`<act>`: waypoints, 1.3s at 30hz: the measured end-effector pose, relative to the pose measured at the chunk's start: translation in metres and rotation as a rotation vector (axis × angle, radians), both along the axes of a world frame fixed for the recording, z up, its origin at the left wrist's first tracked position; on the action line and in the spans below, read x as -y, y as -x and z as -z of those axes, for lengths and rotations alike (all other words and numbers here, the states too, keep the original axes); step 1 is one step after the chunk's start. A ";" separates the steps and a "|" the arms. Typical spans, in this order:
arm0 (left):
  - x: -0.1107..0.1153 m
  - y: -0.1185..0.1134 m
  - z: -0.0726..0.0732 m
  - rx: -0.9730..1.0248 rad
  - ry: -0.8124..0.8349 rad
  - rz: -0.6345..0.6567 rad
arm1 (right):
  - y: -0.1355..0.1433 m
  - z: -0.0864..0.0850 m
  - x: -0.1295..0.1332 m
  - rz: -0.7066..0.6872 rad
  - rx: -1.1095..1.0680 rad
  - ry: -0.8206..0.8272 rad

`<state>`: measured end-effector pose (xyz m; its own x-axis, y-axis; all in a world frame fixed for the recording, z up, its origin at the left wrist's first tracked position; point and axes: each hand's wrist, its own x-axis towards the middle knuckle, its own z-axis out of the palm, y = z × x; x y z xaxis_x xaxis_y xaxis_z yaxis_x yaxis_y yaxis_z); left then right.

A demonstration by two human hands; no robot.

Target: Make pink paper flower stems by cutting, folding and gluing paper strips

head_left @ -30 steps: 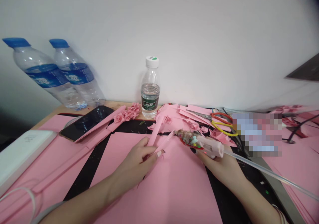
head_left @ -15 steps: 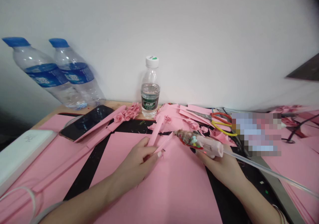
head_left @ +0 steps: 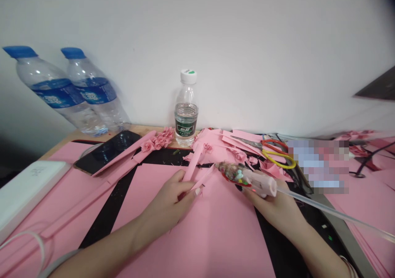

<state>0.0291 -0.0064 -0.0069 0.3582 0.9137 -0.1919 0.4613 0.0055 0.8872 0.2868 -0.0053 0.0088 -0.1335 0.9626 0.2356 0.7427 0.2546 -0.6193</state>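
Observation:
My left hand is closed around a pink paper stem with a small paper rose near its tip. A narrow pink paper flap sticks out from between the same fingers. My right hand grips a glue gun, its front crusted and decorated with small coloured bits. The nozzle points left, close to the end of the flap; whether they touch I cannot tell. A long clear glue stick runs out of its back. Below both hands lies a pink paper sheet.
Scissors with red and yellow handles lie among paper scraps behind the glue gun. A water bottle stands at the wall. Finished paper roses, a phone and a white box-like device are on the left. Two larger bottles lean there.
The glue gun has shifted very slightly. My left hand and the paper stem stay where they were.

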 end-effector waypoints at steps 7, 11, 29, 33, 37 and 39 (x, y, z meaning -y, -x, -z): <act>0.000 0.000 -0.001 -0.008 0.009 -0.002 | 0.001 -0.003 0.001 -0.065 0.039 0.092; -0.001 -0.001 -0.001 -0.024 -0.007 0.003 | 0.000 -0.002 0.001 -0.034 0.025 0.080; -0.001 -0.001 -0.001 -0.021 -0.001 0.008 | 0.000 -0.003 0.002 -0.051 0.031 0.123; 0.000 -0.001 -0.002 -0.021 0.012 0.008 | 0.001 -0.004 0.002 -0.077 0.049 0.149; 0.000 -0.001 -0.003 -0.023 0.010 0.014 | 0.001 -0.005 0.003 -0.070 0.038 0.147; 0.000 -0.001 -0.003 -0.026 0.006 0.017 | 0.002 -0.006 0.003 -0.077 0.042 0.136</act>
<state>0.0300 -0.0067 -0.0044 0.3689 0.9061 -0.2068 0.4839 0.0028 0.8751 0.2853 -0.0088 0.0153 -0.2152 0.9718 0.0968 0.7499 0.2279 -0.6211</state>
